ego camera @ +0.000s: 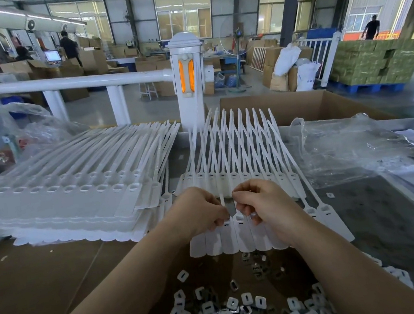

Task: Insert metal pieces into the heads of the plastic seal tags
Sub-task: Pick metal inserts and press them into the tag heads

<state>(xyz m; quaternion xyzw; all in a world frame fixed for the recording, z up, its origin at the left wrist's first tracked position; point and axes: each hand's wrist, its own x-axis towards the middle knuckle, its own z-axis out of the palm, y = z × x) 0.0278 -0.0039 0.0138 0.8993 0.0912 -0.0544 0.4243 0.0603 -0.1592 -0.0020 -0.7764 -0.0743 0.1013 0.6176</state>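
Fingers of left hand [201, 212] and right hand [257, 204] are pinched on a seal tag [243, 232] (light, bendy) at twelve o'clock of loose metal pieces [231, 305]; its stiffer head is best gripped.

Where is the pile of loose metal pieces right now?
In the head view, the pile of metal pieces lies bottom centre on the brown table, between the forearms, just below the strip of seal tags.
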